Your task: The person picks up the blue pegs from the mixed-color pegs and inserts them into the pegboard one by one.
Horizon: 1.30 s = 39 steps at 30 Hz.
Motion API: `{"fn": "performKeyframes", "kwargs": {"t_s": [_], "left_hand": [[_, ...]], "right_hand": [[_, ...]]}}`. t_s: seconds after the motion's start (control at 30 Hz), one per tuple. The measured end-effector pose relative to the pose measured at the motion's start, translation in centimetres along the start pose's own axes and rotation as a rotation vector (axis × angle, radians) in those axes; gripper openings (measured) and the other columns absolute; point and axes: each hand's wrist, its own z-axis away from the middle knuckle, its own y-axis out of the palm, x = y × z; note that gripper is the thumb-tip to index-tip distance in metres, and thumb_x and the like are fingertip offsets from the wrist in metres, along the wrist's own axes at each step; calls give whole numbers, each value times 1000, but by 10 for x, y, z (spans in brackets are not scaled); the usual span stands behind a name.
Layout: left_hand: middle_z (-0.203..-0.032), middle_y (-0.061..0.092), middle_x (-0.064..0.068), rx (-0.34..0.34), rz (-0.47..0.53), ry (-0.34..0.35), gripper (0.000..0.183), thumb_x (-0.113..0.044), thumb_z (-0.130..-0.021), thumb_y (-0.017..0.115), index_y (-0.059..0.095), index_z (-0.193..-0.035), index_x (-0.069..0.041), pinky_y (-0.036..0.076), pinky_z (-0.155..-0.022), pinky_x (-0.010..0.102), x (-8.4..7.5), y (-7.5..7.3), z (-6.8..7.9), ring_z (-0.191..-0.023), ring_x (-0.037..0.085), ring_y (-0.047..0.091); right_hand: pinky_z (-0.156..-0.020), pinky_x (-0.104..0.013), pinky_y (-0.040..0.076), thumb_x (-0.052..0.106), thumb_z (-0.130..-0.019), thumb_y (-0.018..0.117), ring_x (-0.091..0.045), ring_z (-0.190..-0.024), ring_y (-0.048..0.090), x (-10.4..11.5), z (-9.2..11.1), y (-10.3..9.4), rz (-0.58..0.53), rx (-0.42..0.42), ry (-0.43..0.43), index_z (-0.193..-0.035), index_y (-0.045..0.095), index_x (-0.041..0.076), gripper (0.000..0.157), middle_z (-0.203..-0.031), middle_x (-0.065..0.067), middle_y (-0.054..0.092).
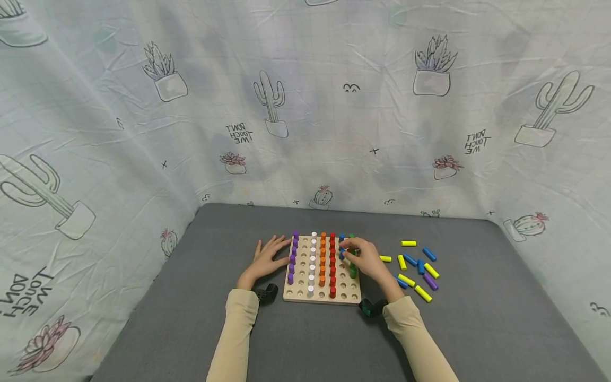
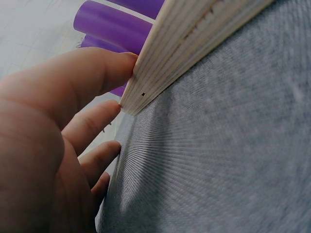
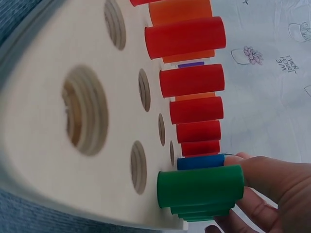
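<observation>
A wooden peg board (image 1: 322,300) stands on the table, with rows of purple pegs (image 1: 293,259), white pegs (image 1: 312,259), orange pegs (image 1: 322,261), red pegs (image 1: 332,261) and green pegs (image 1: 353,273) upright in its holes. My left hand (image 1: 263,261) lies at the board's left side, fingers spread; in the left wrist view the thumb (image 2: 104,65) touches the board's edge. Over the right side, my right hand (image 1: 366,260) holds the top of a blue peg (image 3: 199,162) between thumb and fingers. Green pegs partly hide those fingers in the right wrist view.
Right of the board lie loose yellow pegs (image 1: 422,294), blue pegs (image 1: 429,254) and a purple peg (image 1: 430,281). Several holes (image 3: 85,110) show near the board's front right. A patterned cloth (image 1: 324,106) hangs behind the grey table (image 1: 315,345).
</observation>
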Motion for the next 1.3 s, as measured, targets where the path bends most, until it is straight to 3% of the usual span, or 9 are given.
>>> {"fn": "performKeyframes", "kwargs": {"t_s": [0.47, 0.8, 1.3], "left_hand": [[-152, 26, 8, 5, -10, -8, 62, -42, -88, 59, 38, -143, -22, -12, -111, 55, 2, 0, 0, -143, 30, 11], [-152, 27, 9, 2, 0, -3, 62, -43, -88, 59, 39, -143, -22, -12, -111, 56, 1, 0, 0, -142, 31, 11], [-152, 27, 9, 8, -2, 8, 61, -41, -89, 58, 38, -143, -21, -12, -111, 55, -1, -2, 1, -143, 30, 11]], "right_hand": [[-81, -46, 52, 12, -86, 66, -26, -94, 63, 0, 6, -11, -21, -19, 8, -110, 65, 5, 24, -104, -9, 65], [-82, -48, 50, 13, -88, 63, -25, -96, 61, -1, 14, -23, 23, -16, 47, -110, 64, 7, 23, -105, -7, 64], [-78, -47, 51, 11, -87, 64, -27, -92, 61, -7, 31, -38, 63, -35, 5, -108, 65, 4, 22, -104, -10, 64]]}}
